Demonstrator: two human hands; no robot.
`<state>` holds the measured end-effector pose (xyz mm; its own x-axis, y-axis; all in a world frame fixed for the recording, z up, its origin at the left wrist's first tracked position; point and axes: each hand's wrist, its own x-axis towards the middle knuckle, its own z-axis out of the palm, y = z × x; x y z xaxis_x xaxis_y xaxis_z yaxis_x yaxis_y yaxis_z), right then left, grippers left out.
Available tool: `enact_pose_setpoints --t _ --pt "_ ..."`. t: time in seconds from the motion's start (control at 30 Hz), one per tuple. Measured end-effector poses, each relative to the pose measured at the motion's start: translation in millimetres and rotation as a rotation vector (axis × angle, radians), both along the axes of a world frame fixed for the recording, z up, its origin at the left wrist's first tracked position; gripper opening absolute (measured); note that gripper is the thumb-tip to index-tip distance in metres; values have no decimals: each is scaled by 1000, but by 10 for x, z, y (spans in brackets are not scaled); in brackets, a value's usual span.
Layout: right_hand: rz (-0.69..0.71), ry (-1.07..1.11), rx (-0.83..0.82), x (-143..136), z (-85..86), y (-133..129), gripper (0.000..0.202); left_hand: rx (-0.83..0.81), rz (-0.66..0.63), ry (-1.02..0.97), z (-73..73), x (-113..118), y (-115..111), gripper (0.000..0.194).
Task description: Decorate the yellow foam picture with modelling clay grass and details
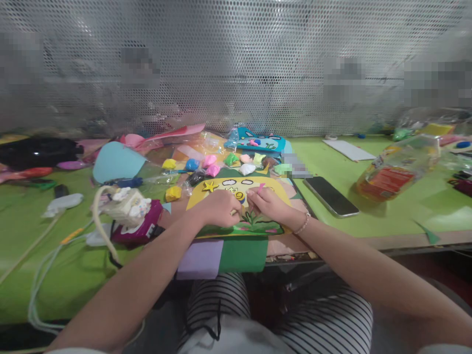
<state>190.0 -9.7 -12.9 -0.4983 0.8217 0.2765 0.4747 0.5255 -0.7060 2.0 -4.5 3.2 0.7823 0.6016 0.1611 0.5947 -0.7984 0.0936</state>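
A yellow and green picture board (199, 194) with white clouds, a yellow star and green leaves lies in front of me. My left hand (220, 208) rests over its middle with the fingers curled in; what they hold, if anything, is hidden. Close beside it, my right hand (268, 204) is closed in a pinch, and a small bit of pink clay (261, 188) shows above its fingers. Behind the board lie wrapped lumps of soft clay, among them a blue lump (192, 164), a green lump (231, 159) and a white lump (247, 169).
A phone (331, 196) lies right of the board, near a tilted bottle of orange drink (396, 169). At left stand a purple power block (137, 228) with a white plug and loose cables. A blue picture board (261, 141) lies behind, before a perforated metal screen (236, 64).
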Motion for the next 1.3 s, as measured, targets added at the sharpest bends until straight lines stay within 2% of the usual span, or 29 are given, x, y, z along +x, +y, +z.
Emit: enact_pose_setpoints --t 0.5,0.83,1.3 --pt "-32 6 15 -3 -14 2 49 -28 -25 -35 -33 -10 10 26" --pt "6 0 -12 0 -31 31 48 -36 -34 -61 -57 -7 18 26" --pt "-34 -6 16 11 -32 55 50 -20 -31 -93 -26 -11 18 24"
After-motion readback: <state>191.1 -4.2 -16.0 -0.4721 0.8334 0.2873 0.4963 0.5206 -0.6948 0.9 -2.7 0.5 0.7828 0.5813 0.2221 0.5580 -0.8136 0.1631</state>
